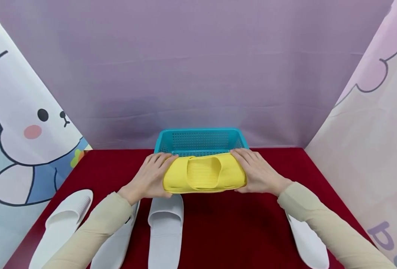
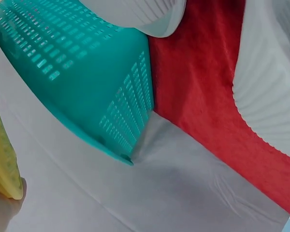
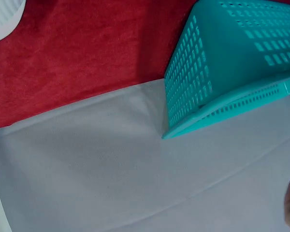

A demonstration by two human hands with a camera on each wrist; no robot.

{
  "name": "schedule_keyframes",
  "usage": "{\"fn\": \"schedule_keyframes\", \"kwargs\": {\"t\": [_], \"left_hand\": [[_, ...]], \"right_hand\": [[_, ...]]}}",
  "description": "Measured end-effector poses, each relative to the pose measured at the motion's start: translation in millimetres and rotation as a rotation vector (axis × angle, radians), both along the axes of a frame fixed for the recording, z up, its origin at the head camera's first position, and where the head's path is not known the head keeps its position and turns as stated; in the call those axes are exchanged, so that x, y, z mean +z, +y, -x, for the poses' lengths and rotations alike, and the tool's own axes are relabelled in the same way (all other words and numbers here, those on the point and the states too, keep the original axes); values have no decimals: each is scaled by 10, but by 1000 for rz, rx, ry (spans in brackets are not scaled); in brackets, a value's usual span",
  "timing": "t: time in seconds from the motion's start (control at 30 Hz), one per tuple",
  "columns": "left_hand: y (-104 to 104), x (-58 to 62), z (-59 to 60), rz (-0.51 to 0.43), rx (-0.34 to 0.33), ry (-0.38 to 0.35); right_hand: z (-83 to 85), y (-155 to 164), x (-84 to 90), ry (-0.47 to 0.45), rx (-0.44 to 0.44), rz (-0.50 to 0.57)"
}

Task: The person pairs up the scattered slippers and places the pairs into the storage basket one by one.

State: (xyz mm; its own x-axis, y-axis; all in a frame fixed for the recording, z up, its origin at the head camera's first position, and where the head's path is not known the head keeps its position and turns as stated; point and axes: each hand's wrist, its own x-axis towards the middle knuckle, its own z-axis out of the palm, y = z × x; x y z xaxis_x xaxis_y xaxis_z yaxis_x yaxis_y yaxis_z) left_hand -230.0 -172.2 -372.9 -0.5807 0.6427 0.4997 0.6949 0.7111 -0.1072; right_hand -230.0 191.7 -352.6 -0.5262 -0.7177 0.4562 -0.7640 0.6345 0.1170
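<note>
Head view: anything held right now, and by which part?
Yes: the yellow slippers, stacked sole to sole, are held sideways in front of the teal basket. The left hand grips one end, the right hand the other, fingers curled over the top.

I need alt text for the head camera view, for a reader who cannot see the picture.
Two hands, left hand and right hand, hold a pair of yellow slippers by the ends, just in front of a teal plastic basket on a red tablecloth. White slippers lie on the cloth nearer the person, before a purple backdrop.
</note>
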Motion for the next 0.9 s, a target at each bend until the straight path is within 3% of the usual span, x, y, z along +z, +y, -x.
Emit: {"fn": "schedule_keyframes", "kwargs": {"t": [0.2,0.37,0.9], "left_hand": [[15,53,-64,18,-4,-5],[26,93,-110,20,-1,11],[109,103,-120,3,-11,83]], "right_hand": [[14,27,-17,122,106,50],[6,10,-26,162,139,80],[-55,-74,-55,87,132,137]]}}
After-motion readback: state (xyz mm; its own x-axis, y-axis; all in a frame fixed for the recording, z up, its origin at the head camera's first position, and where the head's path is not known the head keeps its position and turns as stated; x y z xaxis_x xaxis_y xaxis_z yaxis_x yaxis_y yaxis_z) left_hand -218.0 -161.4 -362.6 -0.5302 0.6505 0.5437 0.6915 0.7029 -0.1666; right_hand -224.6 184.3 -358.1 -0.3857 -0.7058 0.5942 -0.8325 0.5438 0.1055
